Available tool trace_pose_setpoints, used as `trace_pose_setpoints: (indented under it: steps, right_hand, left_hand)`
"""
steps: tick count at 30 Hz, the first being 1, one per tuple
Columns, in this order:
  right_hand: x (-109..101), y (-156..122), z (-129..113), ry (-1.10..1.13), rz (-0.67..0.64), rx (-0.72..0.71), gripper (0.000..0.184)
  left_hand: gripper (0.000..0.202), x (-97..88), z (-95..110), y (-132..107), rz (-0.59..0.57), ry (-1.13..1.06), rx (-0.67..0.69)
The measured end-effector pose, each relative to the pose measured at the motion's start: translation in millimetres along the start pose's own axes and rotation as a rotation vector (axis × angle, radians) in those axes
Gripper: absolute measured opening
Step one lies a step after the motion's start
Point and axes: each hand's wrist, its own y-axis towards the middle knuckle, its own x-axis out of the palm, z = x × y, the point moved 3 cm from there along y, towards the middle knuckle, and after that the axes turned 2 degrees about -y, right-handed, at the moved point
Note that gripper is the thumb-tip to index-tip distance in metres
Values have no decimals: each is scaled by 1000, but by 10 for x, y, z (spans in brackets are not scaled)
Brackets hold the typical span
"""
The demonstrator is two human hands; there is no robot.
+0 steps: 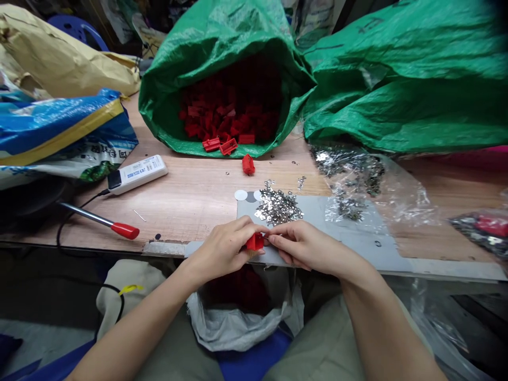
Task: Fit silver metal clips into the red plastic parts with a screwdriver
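Observation:
My left hand [227, 243] is closed around a small red plastic housing [255, 242] at the table's front edge. Its open side faces right. Thumb and forefinger of my right hand [301, 244] are pinched together right at that open side; whatever small piece they hold is too tiny to make out. Just beyond my hands lies a heap of small shiny metal pieces [279, 205] on a grey sheet [317, 211]. Another red housing [248, 164] lies loose farther back.
A green woven sack [170, 121] full of red housings lies open at the back; a second green sack [408, 90] is right. Clear plastic bags [353, 185] hold metal pieces. A red-handled tool [125, 230] and white device [138, 173] lie left. A white sack [234, 336] sits between my legs.

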Motion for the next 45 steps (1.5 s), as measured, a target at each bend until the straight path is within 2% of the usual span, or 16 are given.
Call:
trace_pose_setpoints:
  steps: [4, 9, 14, 20, 26, 28, 30, 32, 34, 37, 39, 42, 45]
  right_hand:
    - [-21, 15, 55, 90, -88, -1, 40]
    - [-50, 18, 55, 58, -102, -12, 42]
    - [-34, -1, -37, -66, -39, -22, 38]
    - [-18, 28, -71, -213, 34, -14, 43]
    - [-11, 64, -96, -290, 77, -93, 42]
    - [-29, 55, -64, -230, 42, -86, 43]
    - [-52, 28, -9, -112, -51, -56, 42]
    - [-77, -11, 30, 2, -125, -46, 39]
    - [-100, -43, 26, 74, -89, -79, 41]
    - [-75, -54, -56, 103, 134, -201, 49]
    - [12, -35, -130, 49, 251, -318, 49]
    - [174, 26, -204, -82, 341, -497, 46]
    - [247, 79, -225, -155, 461, -642, 42]
  left_hand:
    - [33, 9, -4, -11, 17, 23, -17]
    - [32, 18, -4, -17, 10, 36, -29]
    - [31, 6, 6, -10, 0, 20, -24]
    - [29, 17, -1, -5, 1, 54, -2]
    - [30, 28, -8, -1, -7, 76, 7]
    - [33, 27, -7, -5, -10, 69, 6]
    - [36, 19, -11, -13, 3, 28, -5]
    - [37, -5, -28, -18, 53, -101, -50]
    - [33, -47, -68, -20, 170, -345, -149]
    - [28, -90, -145, -19, 368, -858, -339]
    - [33, -83, -166, -7, 429, -1185, -429]
    - [39, -48, -149, 12, 401, -1509, -514]
    - [42, 0, -121, 5, 306, -1683, -579]
